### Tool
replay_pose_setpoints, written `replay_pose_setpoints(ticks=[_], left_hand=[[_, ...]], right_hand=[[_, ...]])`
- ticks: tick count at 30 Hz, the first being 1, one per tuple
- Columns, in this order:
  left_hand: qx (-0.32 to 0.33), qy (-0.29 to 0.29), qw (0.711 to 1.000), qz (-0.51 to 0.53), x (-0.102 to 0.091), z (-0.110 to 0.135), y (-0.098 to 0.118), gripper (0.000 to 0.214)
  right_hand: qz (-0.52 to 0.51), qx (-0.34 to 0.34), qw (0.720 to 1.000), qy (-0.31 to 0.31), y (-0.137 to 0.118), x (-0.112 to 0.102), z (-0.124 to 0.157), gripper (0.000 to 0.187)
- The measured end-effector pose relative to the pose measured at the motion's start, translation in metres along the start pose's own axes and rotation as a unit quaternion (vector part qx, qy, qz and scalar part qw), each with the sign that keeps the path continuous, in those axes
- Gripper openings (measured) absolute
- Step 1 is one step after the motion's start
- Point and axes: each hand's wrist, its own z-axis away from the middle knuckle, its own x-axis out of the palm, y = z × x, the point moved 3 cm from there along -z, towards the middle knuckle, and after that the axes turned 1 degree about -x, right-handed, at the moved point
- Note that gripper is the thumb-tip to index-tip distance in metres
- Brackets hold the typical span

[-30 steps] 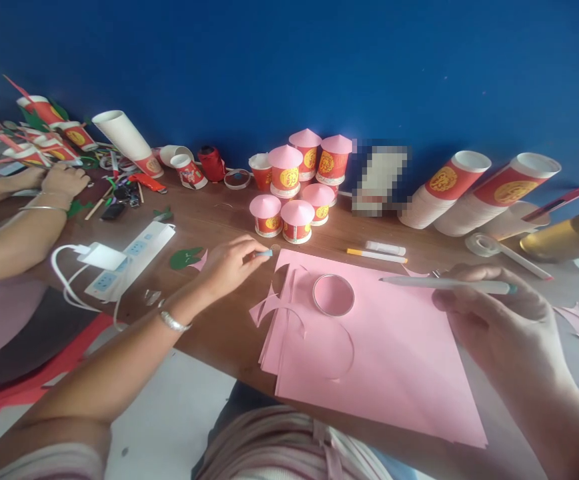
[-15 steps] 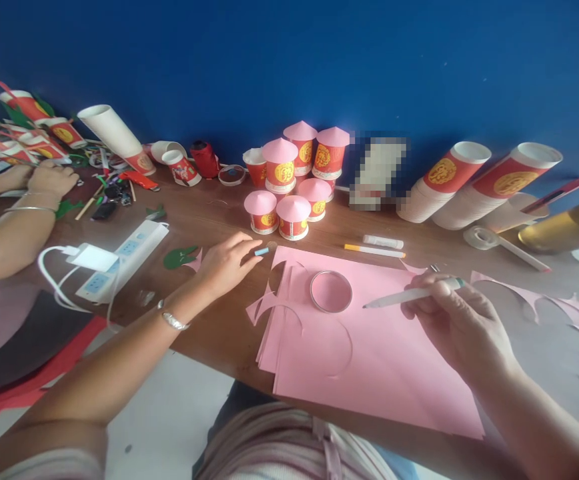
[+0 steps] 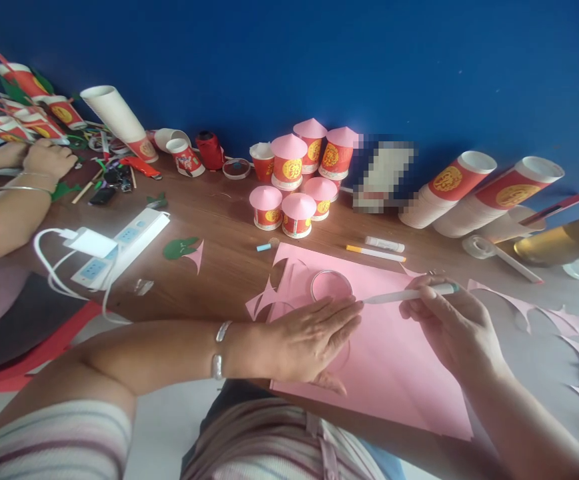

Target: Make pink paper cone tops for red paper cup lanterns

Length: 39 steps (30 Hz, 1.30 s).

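Note:
My left hand (image 3: pixel 309 337) lies flat, fingers stretched out, on a stack of pink paper (image 3: pixel 394 360) with round pieces cut out of its left side. A tape ring (image 3: pixel 330 285) sits on the paper just beyond my left fingertips. My right hand (image 3: pixel 449 320) is closed round a white pen (image 3: pixel 399 295) whose tip points left, close to the ring and to my left fingers. A small blue pen cap (image 3: pixel 264 247) lies on the brown table (image 3: pixel 229 220) left of the paper's far corner.
Paper cups with pink cone lids (image 3: pixel 297 213) stand behind the paper. Stacks of red cups (image 3: pixel 449 190) lie at the right, with a tape roll (image 3: pixel 478 245). A white power strip (image 3: pixel 122 243) lies at the left. Another person's hands (image 3: pixel 47 160) rest at far left among craft scraps.
My left hand let go of the blue cap near the paper's corner and came down flat on the pink paper. My right hand brought the pen's tip toward the ring.

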Motion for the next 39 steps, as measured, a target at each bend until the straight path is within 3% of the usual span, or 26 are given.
replay_pose_setpoints(ticks=[6, 12, 17, 21, 25, 32, 39], left_hand=[[0.023, -0.071, 0.987, 0.146, 0.006, -0.009, -0.028, 0.109], [0.025, -0.092, 0.974, 0.205, 0.018, -0.010, -0.034, 0.112], [-0.001, -0.106, 0.963, 0.248, 0.022, -0.008, -0.035, 0.113], [-0.012, -0.117, 0.959, 0.258, 0.020, -0.008, -0.035, 0.115], [-0.005, -0.112, 0.959, 0.259, 0.019, -0.009, -0.034, 0.116], [-0.002, -0.072, 0.960, 0.271, 0.026, -0.006, -0.036, 0.116], [-0.001, -0.064, 0.961, 0.269, 0.024, -0.007, -0.035, 0.110]], right_hand=[[0.020, 0.008, 1.000, -0.001, 0.003, -0.002, -0.005, 0.021], [0.046, -0.019, 0.999, -0.006, -0.001, 0.005, -0.020, 0.021], [0.174, -0.025, 0.980, -0.091, -0.007, 0.034, -0.050, 0.029], [0.297, -0.005, 0.934, -0.197, -0.008, 0.074, -0.079, 0.044], [0.346, 0.017, 0.899, -0.268, 0.000, 0.101, -0.102, 0.055], [0.335, 0.033, 0.882, -0.330, 0.015, 0.109, -0.124, 0.056], [0.309, 0.035, 0.864, -0.395, 0.025, 0.116, -0.128, 0.046]])
